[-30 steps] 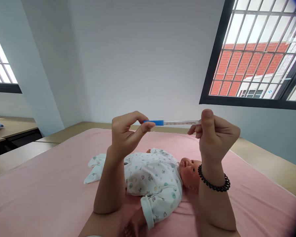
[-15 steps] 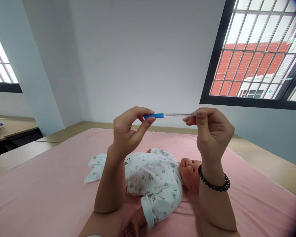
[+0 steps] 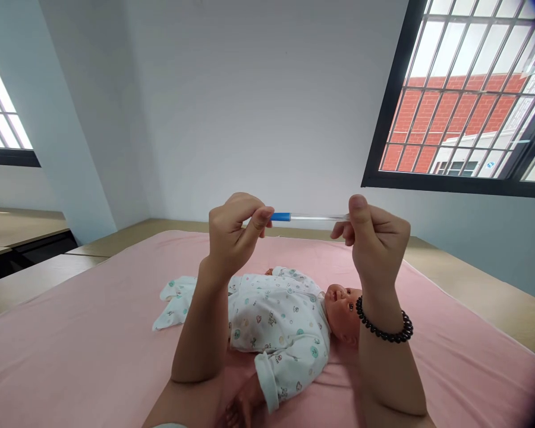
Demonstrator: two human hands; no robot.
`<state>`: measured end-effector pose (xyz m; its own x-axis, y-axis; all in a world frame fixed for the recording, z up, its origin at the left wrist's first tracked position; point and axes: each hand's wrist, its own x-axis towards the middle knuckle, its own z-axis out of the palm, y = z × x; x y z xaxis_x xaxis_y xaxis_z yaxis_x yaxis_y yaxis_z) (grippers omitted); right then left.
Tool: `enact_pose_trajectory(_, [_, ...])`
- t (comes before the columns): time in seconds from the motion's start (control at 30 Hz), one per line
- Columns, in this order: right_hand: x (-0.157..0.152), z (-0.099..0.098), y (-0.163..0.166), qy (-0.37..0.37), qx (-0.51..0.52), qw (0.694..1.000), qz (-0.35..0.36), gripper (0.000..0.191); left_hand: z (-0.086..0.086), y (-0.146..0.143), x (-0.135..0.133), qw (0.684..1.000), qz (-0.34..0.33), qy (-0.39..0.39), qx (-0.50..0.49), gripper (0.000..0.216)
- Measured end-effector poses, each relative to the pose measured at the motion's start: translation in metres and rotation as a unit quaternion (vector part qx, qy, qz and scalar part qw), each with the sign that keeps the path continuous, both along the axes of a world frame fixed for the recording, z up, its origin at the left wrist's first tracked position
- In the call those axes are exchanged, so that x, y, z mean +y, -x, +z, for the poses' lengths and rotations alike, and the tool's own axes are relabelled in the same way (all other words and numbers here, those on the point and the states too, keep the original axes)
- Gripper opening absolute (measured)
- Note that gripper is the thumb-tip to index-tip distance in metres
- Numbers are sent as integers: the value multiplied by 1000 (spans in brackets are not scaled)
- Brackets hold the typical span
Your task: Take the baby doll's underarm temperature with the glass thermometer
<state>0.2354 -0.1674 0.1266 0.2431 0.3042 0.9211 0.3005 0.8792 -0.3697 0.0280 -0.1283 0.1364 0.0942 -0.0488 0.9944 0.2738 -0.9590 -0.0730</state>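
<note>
- I am holding a thermometer point(image 3: 310, 217) level in front of me, well above the doll, with both of my hands raised.
- My left hand point(image 3: 232, 232) is pinching the blue end between thumb and fingertips; my right hand point(image 3: 374, 238) is pinching the clear end the same way, so both sets of fingers are closed on the thermometer.
- As far as I can judge, I am at the reading or checking stage: the thermometer is out and up at eye level, and it is not touching the doll point(image 3: 289, 321) at all.
- What seems left is anything to do with the doll itself, which is lying on its back on the pink sheet point(image 3: 71, 351), fully dressed in a printed white suit.
- The thermometer is looking like a thin, straight, clear tube with a short blue cap at my left; I cannot make out any markings on it.
- A black bead bracelet point(image 3: 386, 330) is sitting on my right wrist.
</note>
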Motion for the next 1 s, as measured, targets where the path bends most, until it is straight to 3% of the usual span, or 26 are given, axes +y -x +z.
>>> enact_pose_trajectory(0.1, [2, 0, 0, -2, -5, 1000, 15, 50, 0, -1, -1, 1000, 8, 9, -11, 44])
enact_pose_trajectory(0.2, [4, 0, 1, -22, -20, 999, 31, 23, -2, 0, 1, 999, 17, 4, -40, 14])
enact_pose_trajectory(0.27, [6, 0, 1, -33, -21, 998, 39, 10, -3, 1, 3, 999, 2, -7, -48, 6])
enact_pose_trajectory(0.4, [6, -1, -1, -41, -14, 998, 40, 12, -3, 3, 3, 998, -20, -16, -52, 6])
enact_pose_trajectory(0.47, [3, -1, -2, -23, -8, 999, 25, 22, -1, 4, 2, 999, -15, -8, -41, 6])
enact_pose_trajectory(0.57, [-5, -1, -1, 7, 7, 1000, 4, 48, 1, 4, 1, 1000, -14, 6, 6, 40])
enact_pose_trajectory(0.63, [-9, 0, 1, 17, 9, 1000, 4, 52, 2, 4, 1, 1000, -12, 8, 15, 49])
enact_pose_trajectory(0.7, [-11, 0, 2, 23, 4, 1000, 15, 41, 1, 4, 3, 1000, -2, 9, 0, 40])
enact_pose_trajectory(0.8, [-7, 1, 1, 37, -13, 998, 45, 16, 0, 5, 7, 1000, 12, 6, -27, 9])
enact_pose_trajectory(1.0, [5, 0, -5, 52, -25, 995, 81, 14, -2, 7, 6, 999, 4, -13, -46, 5])
